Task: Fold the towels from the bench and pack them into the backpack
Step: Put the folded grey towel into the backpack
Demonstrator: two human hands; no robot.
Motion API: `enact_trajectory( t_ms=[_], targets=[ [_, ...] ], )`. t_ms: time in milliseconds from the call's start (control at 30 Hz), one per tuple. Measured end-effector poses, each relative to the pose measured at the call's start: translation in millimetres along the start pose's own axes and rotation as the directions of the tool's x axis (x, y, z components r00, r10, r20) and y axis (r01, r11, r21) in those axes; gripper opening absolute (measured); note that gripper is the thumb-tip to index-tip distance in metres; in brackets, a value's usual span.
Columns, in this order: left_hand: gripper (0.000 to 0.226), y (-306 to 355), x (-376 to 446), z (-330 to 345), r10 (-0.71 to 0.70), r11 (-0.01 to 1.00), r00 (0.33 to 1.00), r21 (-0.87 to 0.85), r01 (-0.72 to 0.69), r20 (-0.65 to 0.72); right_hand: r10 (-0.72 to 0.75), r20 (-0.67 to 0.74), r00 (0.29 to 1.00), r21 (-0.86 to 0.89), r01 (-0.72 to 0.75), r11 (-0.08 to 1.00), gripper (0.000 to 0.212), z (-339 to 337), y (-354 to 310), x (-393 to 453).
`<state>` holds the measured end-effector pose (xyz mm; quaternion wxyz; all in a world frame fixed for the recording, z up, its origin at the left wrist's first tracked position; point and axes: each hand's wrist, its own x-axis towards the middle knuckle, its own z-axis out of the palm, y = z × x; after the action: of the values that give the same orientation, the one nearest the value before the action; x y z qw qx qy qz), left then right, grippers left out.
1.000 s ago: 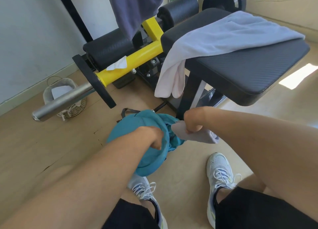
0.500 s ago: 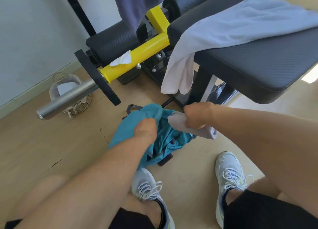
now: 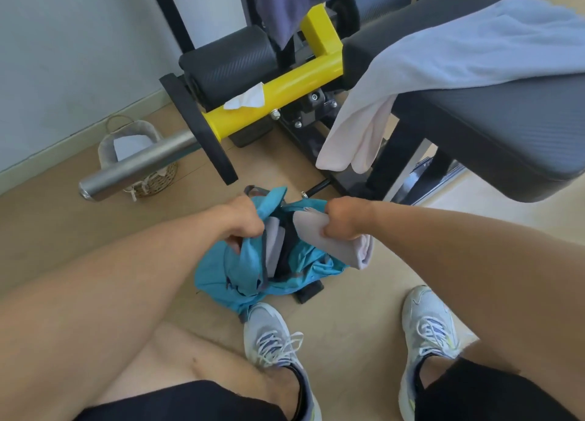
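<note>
A teal backpack (image 3: 240, 278) lies on the floor between my feet and the bench. My left hand (image 3: 242, 219) grips the edge of its opening and holds it apart. My right hand (image 3: 343, 219) grips a folded grey towel (image 3: 329, 245) right at the mouth of the backpack. Something grey (image 3: 273, 246) shows inside the opening. A large white towel (image 3: 443, 59) is draped over the black bench (image 3: 506, 135), one end hanging down its side. A dark blue cloth (image 3: 291, 6) hangs over the frame at the top.
The bench's yellow bar (image 3: 285, 97) and a steel sleeve (image 3: 136, 164) jut out to the left above the floor. A small basket (image 3: 133, 154) stands by the wall. A white tissue (image 3: 245, 99) lies on the yellow bar. My two sneakers (image 3: 275, 341) are planted below the backpack.
My left hand has pulled the backpack's opening wider, showing its inside. My right hand has brought the folded grey towel down to the opening.
</note>
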<state>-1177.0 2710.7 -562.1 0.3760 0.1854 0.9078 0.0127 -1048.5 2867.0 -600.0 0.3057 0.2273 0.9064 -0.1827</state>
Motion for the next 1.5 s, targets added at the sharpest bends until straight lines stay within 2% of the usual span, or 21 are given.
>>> enact_trajectory(
  t_ms=[33,100,167,200,267,333,367,433,567,633,800,833,933,1000,1100,1200,1333,1433,1500],
  targets=[
    [0.027,-2,2,3,-0.016,1.0,1.0,-0.013,0.017,0.022,0.014,0.003,1.0,0.031,-0.014,0.999,0.048,3,-5,4],
    [0.025,-5,5,4,-0.005,0.999,0.998,-0.054,0.008,0.063,0.062,0.021,0.998,0.168,-0.065,0.984,0.048,13,-17,15],
    [0.027,-6,8,3,-0.011,0.993,0.997,-0.115,0.019,0.072,0.13,0.055,0.99,0.417,-0.141,0.898,0.046,27,-29,31],
    [0.028,-7,10,2,-0.019,0.986,0.997,-0.163,0.031,0.074,0.166,0.079,0.983,0.578,-0.181,0.796,0.045,35,-35,41],
    [0.027,-7,15,1,-0.029,0.958,0.997,-0.283,0.048,0.07,0.222,0.144,0.964,0.84,-0.238,0.487,0.044,51,-48,61],
    [0.023,-6,19,1,-0.026,0.921,0.997,-0.386,0.054,0.077,0.234,0.196,0.952,0.942,-0.249,0.225,0.048,66,-57,79],
    [0.021,-5,21,1,-0.02,0.903,0.996,-0.426,0.053,0.083,0.231,0.213,0.949,0.957,-0.25,0.146,0.049,72,-61,86],
    [0.018,-5,25,1,-0.011,0.888,0.996,-0.458,0.048,0.084,0.221,0.23,0.948,0.962,-0.256,0.099,0.048,85,-67,96],
    [0.023,-12,39,3,0.007,0.928,0.998,-0.371,0.014,0.055,0.273,0.183,0.944,0.946,-0.245,0.213,0.049,109,-64,103],
    [0.025,-15,45,5,0.009,0.964,0.999,-0.267,0.0,0.031,0.298,0.156,0.942,0.948,-0.228,0.221,0.051,116,-63,103],
    [0.025,-17,50,7,0.109,0.993,0.99,-0.034,-0.112,-0.086,0.344,0.021,0.939,0.921,-0.152,0.358,0.056,127,-71,99],
    [0.032,-16,49,7,0.145,0.989,0.982,0.026,-0.143,-0.121,0.352,-0.035,0.935,0.905,-0.12,0.407,0.06,130,-73,96],
    [0.074,-16,46,8,0.292,0.947,0.939,0.191,-0.257,-0.184,0.299,-0.261,0.918,0.769,0.01,0.639,0.08,141,-79,88],
    [0.09,-12,40,9,0.37,0.916,0.908,0.242,-0.321,-0.198,0.242,-0.324,0.915,0.693,0.055,0.719,0.083,146,-81,87],
    [0.089,-5,32,10,0.426,0.884,0.88,0.307,-0.353,-0.212,0.216,-0.258,0.942,0.676,0.016,0.737,0.084,147,-84,90],
    [0.08,-3,29,10,0.387,0.892,0.908,0.315,-0.324,-0.16,0.225,-0.179,0.958,0.694,-0.039,0.719,0.096,142,-83,95],
    [0.07,0,28,9,0.352,0.893,0.929,0.338,-0.297,-0.112,0.209,-0.166,0.964,0.728,-0.023,0.686,0.075,131,-67,90],
    [0.072,8,26,8,0.348,0.899,0.93,0.322,-0.296,-0.118,0.205,-0.222,0.953,0.683,0.003,0.73,0.057,121,-49,77],
    [0.075,18,18,7,0.349,0.908,0.929,0.289,-0.303,-0.124,0.195,-0.279,0.94,0.626,0.024,0.78,0.053,107,-36,65]
  ],
)
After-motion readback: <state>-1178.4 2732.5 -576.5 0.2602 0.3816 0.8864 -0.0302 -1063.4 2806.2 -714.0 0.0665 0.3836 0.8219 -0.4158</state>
